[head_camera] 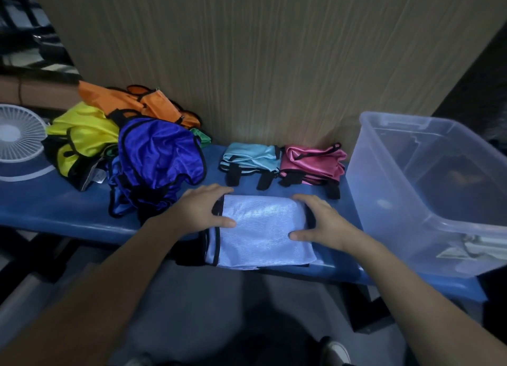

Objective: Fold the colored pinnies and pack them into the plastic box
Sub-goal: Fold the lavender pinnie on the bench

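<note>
A folded white mesh pinny [260, 234] with black trim lies at the front edge of the blue table [55, 209]. My left hand [204, 208] holds its left end, thumb laid on top. My right hand [319, 220] holds its right end the same way. Behind it lie a folded light-blue pinny [251, 157] and a folded pink pinny [314, 162]. A loose heap to the left has a dark-blue pinny [157, 157], a yellow pinny [82, 138] and an orange pinny [142, 103]. The clear plastic box [384, 173] stands on the right.
A white fan [19, 135] stands at the far left of the table. A wooden panel [260, 63] rises right behind the table. A green pinny [202, 137] peeks out behind the heap. My shoe [336, 350] shows below the table edge.
</note>
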`<state>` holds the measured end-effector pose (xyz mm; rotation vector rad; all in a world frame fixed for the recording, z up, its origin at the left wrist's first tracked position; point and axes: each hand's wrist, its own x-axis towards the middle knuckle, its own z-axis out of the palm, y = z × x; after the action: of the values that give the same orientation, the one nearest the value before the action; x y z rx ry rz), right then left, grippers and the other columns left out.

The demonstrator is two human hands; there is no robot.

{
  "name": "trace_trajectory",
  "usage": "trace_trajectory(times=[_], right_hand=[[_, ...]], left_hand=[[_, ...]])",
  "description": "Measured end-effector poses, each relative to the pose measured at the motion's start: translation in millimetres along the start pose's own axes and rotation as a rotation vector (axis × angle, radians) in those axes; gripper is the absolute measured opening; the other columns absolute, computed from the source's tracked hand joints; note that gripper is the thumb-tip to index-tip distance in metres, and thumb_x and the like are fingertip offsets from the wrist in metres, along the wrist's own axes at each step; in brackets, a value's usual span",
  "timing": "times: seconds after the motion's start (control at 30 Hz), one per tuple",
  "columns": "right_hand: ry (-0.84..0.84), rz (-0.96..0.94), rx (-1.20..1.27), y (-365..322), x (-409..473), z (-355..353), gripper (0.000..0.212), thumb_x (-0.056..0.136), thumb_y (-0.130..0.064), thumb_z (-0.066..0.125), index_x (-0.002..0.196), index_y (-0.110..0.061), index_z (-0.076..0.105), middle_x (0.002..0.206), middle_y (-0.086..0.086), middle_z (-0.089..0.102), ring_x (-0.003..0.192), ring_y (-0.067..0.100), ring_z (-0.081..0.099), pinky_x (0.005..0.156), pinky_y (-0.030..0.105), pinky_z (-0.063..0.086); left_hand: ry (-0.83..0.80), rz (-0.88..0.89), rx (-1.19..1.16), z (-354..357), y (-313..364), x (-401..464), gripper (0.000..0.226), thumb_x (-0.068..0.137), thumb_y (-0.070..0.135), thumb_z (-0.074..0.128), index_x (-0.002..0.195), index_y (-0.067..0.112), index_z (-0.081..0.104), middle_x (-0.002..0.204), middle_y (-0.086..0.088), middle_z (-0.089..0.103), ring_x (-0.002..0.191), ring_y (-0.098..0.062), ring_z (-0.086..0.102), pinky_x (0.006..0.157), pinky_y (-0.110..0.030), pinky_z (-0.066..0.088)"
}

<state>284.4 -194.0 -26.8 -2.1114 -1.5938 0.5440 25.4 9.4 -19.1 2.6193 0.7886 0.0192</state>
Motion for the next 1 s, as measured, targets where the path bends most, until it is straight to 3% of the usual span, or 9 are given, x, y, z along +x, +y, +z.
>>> trace_trajectory(times=[0.07,0.2,0.33,0.43,0.53,0.63,0.73,0.87,1.0], right_hand=[[0.005,0.018,0.036,-2.6,0.2,-3.1,0.094,0.068,-0.041,0.089,0.147,-0.032,0.038,0.146,-0.007,0.041,0.136,0.017,0.036,0.116,0.043,0.03],[0.026,0.081,0.065,-17.0,3.7,-5.7,0.074,0.081,-0.048,0.077,0.144,-0.033,0.041,0.144,-0.009,0.045,0.135,0.017,0.035,0.116,0.044,0.028],[0.097,0.122,0.099,-23.0,13.5,-2.9,0.058,0.091,-0.038,0.07,0.143,-0.028,0.046,0.137,-0.01,0.056,0.133,0.019,0.039,0.116,0.045,0.029],[0.087,0.144,0.046,-21.0,19.9,-1.6,0.054,0.084,-0.024,0.076,0.134,-0.029,0.056,0.12,-0.009,0.06,0.126,0.022,0.046,0.113,0.046,0.034],[0.017,0.139,-0.004,-20.7,24.1,-0.8,0.047,0.079,-0.025,0.08,0.122,-0.03,0.064,0.117,-0.002,0.059,0.118,0.024,0.051,0.107,0.047,0.04],[0.011,0.117,-0.03,-21.3,25.5,-1.6,0.028,0.08,-0.025,0.08,0.102,-0.031,0.062,0.105,-0.003,0.052,0.105,0.022,0.05,0.097,0.04,0.042],[0.046,0.087,0.04,-21.6,21.8,-0.6,0.025,0.078,-0.021,0.079,0.084,-0.031,0.057,0.096,-0.008,0.053,0.095,0.022,0.051,0.083,0.034,0.042],[0.084,0.119,0.168,-23.8,15.9,-3.9,0.018,0.082,-0.015,0.077,0.086,-0.019,0.059,0.083,-0.004,0.061,0.076,0.013,0.054,0.068,0.028,0.042],[0.103,0.142,0.254,-27.6,15.1,-6.5,0.02,0.082,-0.01,0.077,0.087,-0.012,0.058,0.075,-0.006,0.059,0.066,0.008,0.052,0.066,0.028,0.041]], left_hand=[[-0.005,-0.037,-0.063,-5.6,3.2,-1.9,0.109,0.06,0.09,0.057,0.151,0.032,0.036,0.145,0.01,0.044,0.136,-0.014,0.039,0.11,-0.034,0.027],[0.044,-0.13,-0.163,-12.3,6.7,-3.5,0.061,0.09,0.058,0.062,0.143,0.029,0.049,0.132,0.008,0.051,0.128,-0.013,0.047,0.11,-0.034,0.034],[-0.023,-0.142,-0.079,-15.8,8.0,-1.1,0.063,0.087,0.052,0.07,0.142,0.029,0.05,0.131,0.004,0.05,0.128,-0.018,0.046,0.112,-0.042,0.033],[-0.068,-0.164,-0.056,-18.5,6.5,1.3,0.048,0.082,0.051,0.075,0.124,0.033,0.06,0.116,0.004,0.048,0.121,-0.019,0.043,0.111,-0.044,0.032],[-0.095,-0.156,-0.101,-21.3,5.1,1.3,0.034,0.078,0.046,0.081,0.103,0.033,0.061,0.106,0.007,0.05,0.11,-0.017,0.05,0.103,-0.04,0.04],[-0.076,-0.13,-0.214,-22.2,5.4,0.0,0.03,0.076,0.034,0.085,0.093,0.027,0.062,0.098,0.007,0.064,0.091,-0.012,0.063,0.085,-0.032,0.05],[-0.057,-0.113,-0.234,-23.1,7.2,-0.9,0.029,0.077,0.029,0.085,0.091,0.026,0.06,0.09,0.01,0.065,0.082,-0.007,0.062,0.075,-0.027,0.047],[-0.06,-0.115,-0.262,-22.9,7.4,-1.2,0.031,0.078,0.029,0.084,0.093,0.028,0.058,0.091,0.009,0.065,0.082,-0.008,0.062,0.075,-0.028,0.047],[0.017,-0.111,-0.327,-22.5,6.7,-5.0,0.034,0.075,0.028,0.086,0.1,0.027,0.063,0.095,0.008,0.069,0.089,-0.012,0.067,0.084,-0.036,0.053]])
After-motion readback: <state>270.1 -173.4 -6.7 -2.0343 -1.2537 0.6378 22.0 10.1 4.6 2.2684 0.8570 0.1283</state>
